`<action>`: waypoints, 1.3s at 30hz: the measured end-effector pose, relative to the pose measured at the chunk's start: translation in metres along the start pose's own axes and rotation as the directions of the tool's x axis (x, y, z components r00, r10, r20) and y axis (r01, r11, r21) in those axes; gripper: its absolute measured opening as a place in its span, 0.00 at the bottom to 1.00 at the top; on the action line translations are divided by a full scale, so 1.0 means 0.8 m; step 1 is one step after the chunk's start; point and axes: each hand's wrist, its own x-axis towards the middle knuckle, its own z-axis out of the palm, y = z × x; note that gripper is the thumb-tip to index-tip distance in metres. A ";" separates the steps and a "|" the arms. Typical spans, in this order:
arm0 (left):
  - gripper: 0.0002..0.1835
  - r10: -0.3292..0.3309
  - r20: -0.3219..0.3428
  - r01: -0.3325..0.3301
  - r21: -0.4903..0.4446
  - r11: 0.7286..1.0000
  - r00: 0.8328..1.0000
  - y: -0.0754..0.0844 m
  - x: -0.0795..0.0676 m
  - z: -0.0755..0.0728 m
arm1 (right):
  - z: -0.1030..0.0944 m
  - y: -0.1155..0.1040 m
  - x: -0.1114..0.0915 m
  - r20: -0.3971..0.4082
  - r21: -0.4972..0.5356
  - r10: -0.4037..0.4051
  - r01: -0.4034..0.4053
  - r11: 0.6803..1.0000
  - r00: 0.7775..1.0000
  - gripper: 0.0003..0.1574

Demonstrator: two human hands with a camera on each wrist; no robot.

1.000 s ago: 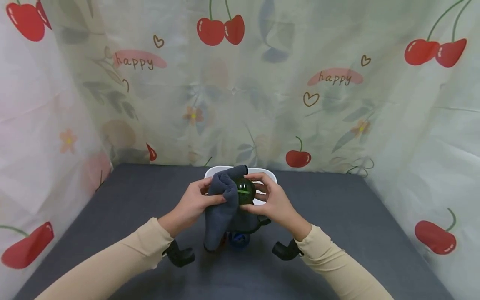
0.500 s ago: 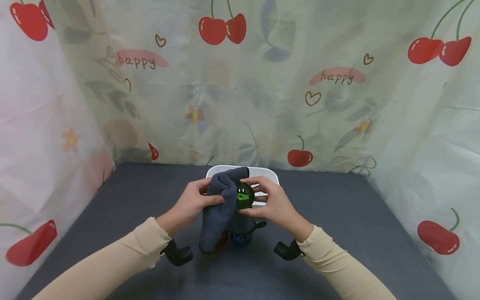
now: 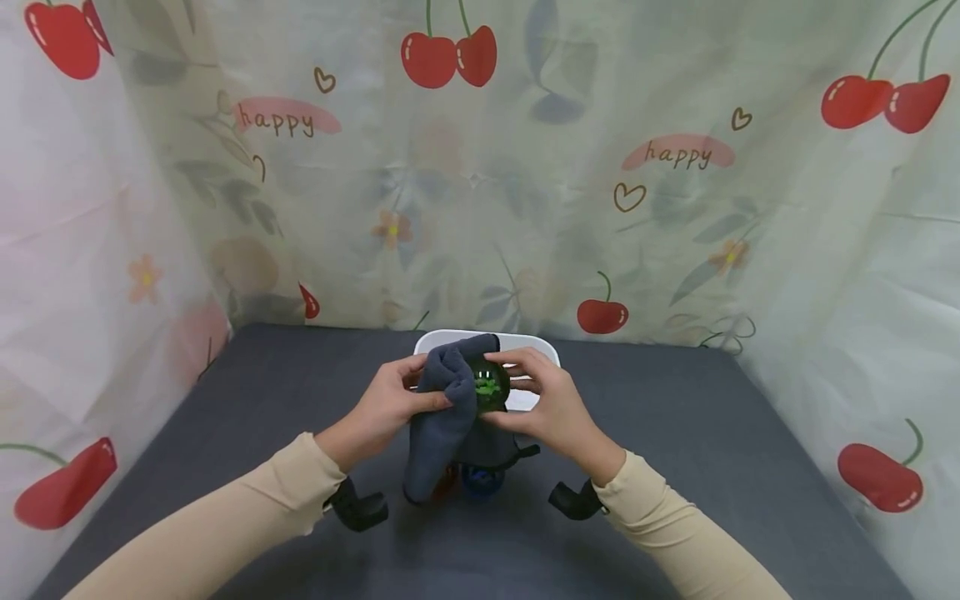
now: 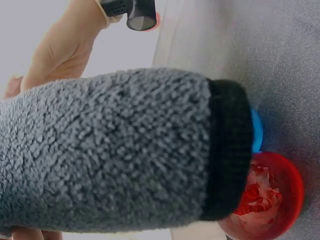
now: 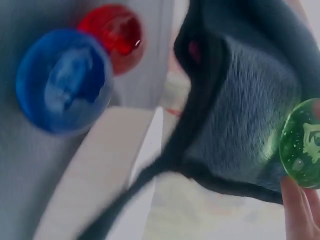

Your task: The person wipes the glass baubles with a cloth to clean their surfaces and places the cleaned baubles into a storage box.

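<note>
My left hand (image 3: pixel 382 408) grips a dark grey cloth (image 3: pixel 438 442) with black edging, thumb on the near side. The cloth hangs down in folds and lies against the left side of a clear green ball (image 3: pixel 489 388). My right hand (image 3: pixel 551 404) holds that ball from the right between thumb and fingers. In the right wrist view a light figure shows inside the green ball (image 5: pixel 305 145), and the cloth (image 5: pixel 245 110) spreads beside it. The left wrist view is mostly filled by the cloth (image 4: pixel 110 155); the right hand (image 4: pixel 65 52) appears behind it.
Below the cloth, a clear blue ball (image 3: pixel 482 482) and a clear red ball (image 4: pixel 275 200) sit side by side on the dark grey tabletop (image 3: pixel 675 433). A white tub (image 3: pixel 540 346) stands behind the hands. A cherry-print curtain (image 3: pixel 480 208) encloses the table.
The green ball has turned a little in the right hand, its inner figure showing differently. The cloth's lower end swung slightly left, then back. Both hands keep nearly the same place.
</note>
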 end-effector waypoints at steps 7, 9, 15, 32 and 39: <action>0.34 -0.044 0.039 0.045 -0.019 0.999 0.998 -0.002 0.004 0.002 | 0.005 -0.004 0.000 0.042 0.083 0.125 -0.128 0.988 0.991 0.41; 0.31 -0.024 0.026 0.024 0.007 1.000 0.999 -0.004 0.004 0.001 | 0.006 -0.005 0.000 0.033 -0.043 0.090 -0.088 0.995 0.995 0.42; 0.27 -0.011 -0.021 0.011 0.018 1.000 1.000 0.000 0.000 -0.002 | 0.005 -0.005 -0.002 0.043 0.053 0.104 -0.107 0.993 0.994 0.43; 0.36 -0.043 0.029 0.043 -0.012 0.999 0.999 0.008 0.003 0.001 | 0.009 0.004 -0.003 0.030 0.284 0.081 -0.086 0.955 0.996 0.43; 0.34 -0.051 0.043 0.051 0.005 0.999 0.998 0.000 0.004 0.001 | 0.010 0.001 0.000 -0.009 -0.039 0.007 -0.008 0.999 1.000 0.43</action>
